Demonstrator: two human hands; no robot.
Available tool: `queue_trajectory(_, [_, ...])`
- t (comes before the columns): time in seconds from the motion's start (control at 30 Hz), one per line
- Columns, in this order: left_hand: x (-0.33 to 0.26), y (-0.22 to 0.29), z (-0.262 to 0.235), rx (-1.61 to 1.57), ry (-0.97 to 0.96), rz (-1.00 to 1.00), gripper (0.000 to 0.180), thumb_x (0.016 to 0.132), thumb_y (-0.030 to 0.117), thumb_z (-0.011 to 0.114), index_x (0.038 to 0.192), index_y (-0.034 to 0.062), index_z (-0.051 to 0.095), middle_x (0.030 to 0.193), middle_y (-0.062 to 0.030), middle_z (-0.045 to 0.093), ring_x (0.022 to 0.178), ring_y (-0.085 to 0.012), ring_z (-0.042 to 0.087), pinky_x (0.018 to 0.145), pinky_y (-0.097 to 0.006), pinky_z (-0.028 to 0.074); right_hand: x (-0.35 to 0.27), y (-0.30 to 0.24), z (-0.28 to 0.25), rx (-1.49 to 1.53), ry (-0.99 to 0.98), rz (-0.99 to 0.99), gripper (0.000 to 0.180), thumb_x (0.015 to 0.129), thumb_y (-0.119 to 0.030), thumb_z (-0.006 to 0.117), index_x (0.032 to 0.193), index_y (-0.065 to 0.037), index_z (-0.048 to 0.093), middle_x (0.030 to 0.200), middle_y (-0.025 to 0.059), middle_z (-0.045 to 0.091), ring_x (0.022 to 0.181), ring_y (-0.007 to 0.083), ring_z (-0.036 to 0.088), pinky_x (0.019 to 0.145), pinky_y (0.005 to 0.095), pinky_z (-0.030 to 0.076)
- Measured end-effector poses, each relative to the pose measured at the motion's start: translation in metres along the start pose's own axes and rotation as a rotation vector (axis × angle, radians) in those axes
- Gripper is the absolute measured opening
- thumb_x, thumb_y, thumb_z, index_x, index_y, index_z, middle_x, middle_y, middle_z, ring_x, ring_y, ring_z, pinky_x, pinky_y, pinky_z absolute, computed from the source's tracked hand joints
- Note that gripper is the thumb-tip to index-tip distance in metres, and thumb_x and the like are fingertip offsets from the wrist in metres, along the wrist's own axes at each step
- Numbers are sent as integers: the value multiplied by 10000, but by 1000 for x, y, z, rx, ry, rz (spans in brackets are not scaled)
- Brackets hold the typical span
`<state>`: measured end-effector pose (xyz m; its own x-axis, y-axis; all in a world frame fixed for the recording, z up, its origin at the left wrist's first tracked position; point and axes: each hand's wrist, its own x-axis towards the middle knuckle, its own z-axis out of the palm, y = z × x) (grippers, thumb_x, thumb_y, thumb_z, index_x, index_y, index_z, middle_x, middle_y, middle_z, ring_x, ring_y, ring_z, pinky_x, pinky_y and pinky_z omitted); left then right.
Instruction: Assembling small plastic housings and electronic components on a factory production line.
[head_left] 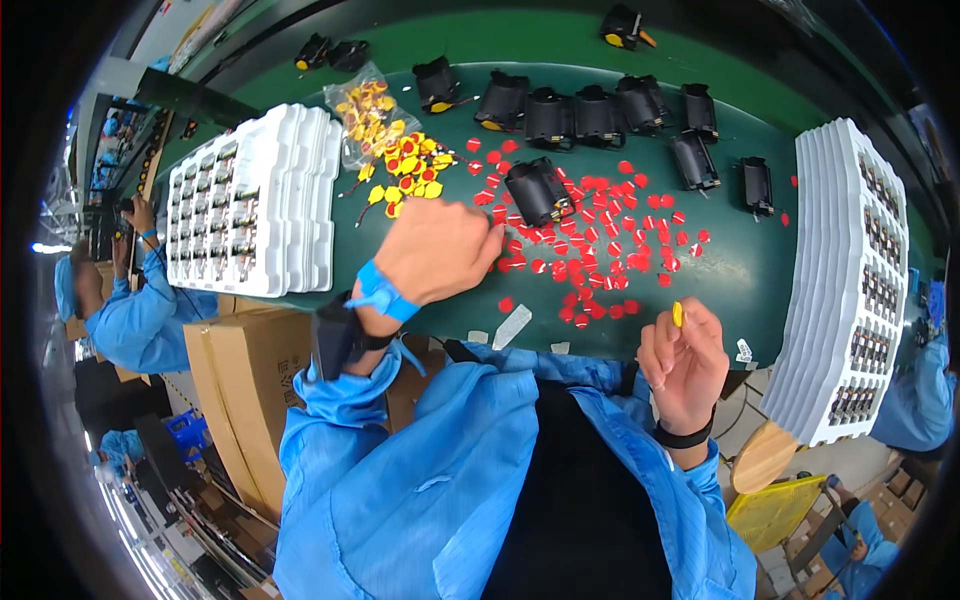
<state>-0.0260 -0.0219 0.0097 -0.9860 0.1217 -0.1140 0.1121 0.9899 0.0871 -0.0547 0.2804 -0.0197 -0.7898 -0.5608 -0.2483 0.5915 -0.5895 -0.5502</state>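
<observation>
My right hand (688, 368), near the front edge of the table, pinches a small round yellow disc (677, 314) between thumb and fingers. My left hand (438, 252) is closed, knuckles up, over the left side of scattered red round pieces (610, 250). Its fingertips are hidden, so I cannot make out what they grip. Just beyond it a black plastic housing (538, 191) lies among the red pieces. Yellow discs with red centres and thin leads (410, 165) are heaped behind my left hand, beside a clear plastic bag (368, 112) with more of them.
Several black housings (549, 117) line the far side of the green table (740, 270). Stacked white trays of metal parts stand left (300, 200) and right (815, 270). A cardboard box (240, 400) sits below the left edge. Other people in blue work at both sides.
</observation>
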Motion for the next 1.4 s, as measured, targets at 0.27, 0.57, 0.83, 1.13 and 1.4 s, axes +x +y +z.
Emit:
queue_trajectory(0.27, [38,24,25,-56,173,172,212,869,154,664,975,0,564,738,-144,611,692,-310,627,607,-425,502,8,2,9,-397,-18,-177,146,955,-34,571,862,60,632,656,138,632,525,192,597,474,270,442])
queue_trajectory(0.57, [1,48,-1,-1716,-100,76,198,873,-36,662,1048,8,581,834,11,568,688,-18,498,550,-205,370,43,-1,48,-905,-315,-421,77,929,6,622,918,61,675,760,94,691,669,141,673,599,256,529])
queue_trajectory(0.83, [-7,49,-25,-1165,-63,132,277,825,-5,679,1064,5,539,649,-46,465,552,-47,457,486,-272,325,48,-17,55,-1248,-464,-461,45,858,-11,690,836,16,662,686,87,663,565,168,631,516,289,456])
queue_trajectory(1.13, [-8,43,-32,-1166,-85,305,251,929,158,653,1095,30,513,649,-90,492,517,-172,493,483,-334,341,40,-12,56,-1288,-397,-482,194,837,-67,736,988,41,681,829,105,717,681,172,695,607,282,545])
queue_trajectory(1.4, [-35,70,-34,-1342,6,114,212,973,173,618,1090,27,518,746,-127,569,636,-288,598,570,-374,425,43,0,46,-1007,-453,-489,626,791,-219,785,1296,82,572,999,140,683,867,167,684,766,306,585])
